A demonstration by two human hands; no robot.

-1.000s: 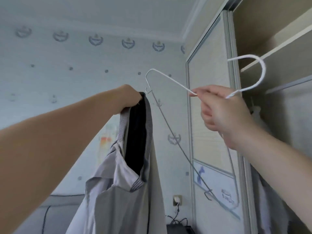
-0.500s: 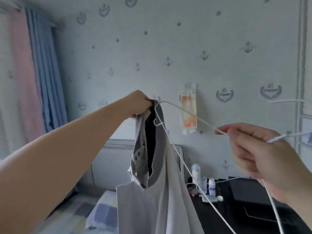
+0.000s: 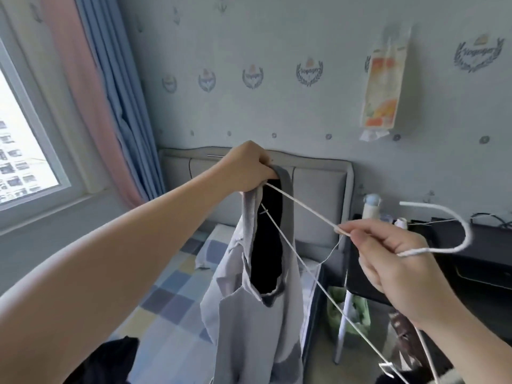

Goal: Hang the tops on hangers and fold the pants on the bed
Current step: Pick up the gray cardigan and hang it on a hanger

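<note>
A grey top (image 3: 249, 314) and white wire hanger (image 3: 302, 206) were held up over the bed (image 3: 171, 295).
The left hand (image 3: 249, 169) gripped the top's collar; the right hand (image 3: 388, 253) pinched the hanger below its hook, one hanger arm reaching into the neck opening.

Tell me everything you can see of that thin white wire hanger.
The thin white wire hanger looks like coated metal: a curved hook, sloping arms and a long bottom bar. It is tilted in the air. The right hand pinches it just below the hook, which points right. One corner sits at the neck opening of the light grey top, which the left hand holds up by the collar.
</note>
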